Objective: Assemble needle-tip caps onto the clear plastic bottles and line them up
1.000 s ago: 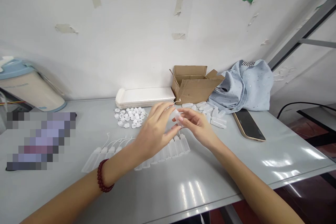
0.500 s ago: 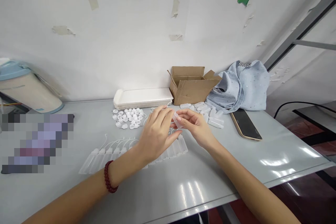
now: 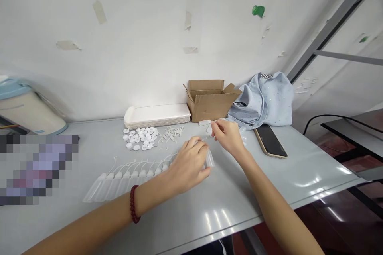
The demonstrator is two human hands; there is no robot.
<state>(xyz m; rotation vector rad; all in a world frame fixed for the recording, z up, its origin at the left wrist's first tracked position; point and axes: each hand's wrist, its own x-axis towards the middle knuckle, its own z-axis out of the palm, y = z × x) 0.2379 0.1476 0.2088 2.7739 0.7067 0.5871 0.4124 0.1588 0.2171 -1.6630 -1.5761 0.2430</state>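
Observation:
My left hand [image 3: 188,163] curves over the right end of a row of translucent plastic bottles [image 3: 104,188], its fingers and thumb around a bottle [image 3: 210,160] there. The bottles lie side by side, with white caps and thin curved white straps pointing away from me. Farther right, my right hand [image 3: 229,137] is closed in a pinch at a small clear bottle [image 3: 209,129] by the loose ones; its fingertips partly hide the contact. White caps [image 3: 143,135] lie in a loose group behind the row, and beside them is a tangle of white straps [image 3: 172,132].
A stack of white trays [image 3: 158,114] and an open cardboard box [image 3: 212,105] stand against the wall. To the right are a light blue cloth [image 3: 277,99] and a phone [image 3: 271,141]. A large beige-and-blue jug [image 3: 30,107] leans at the left.
My hands have moved apart. The left went down to the row's right end with the bottle, while the right moved to the loose bottles. The camera view shifted slightly right.

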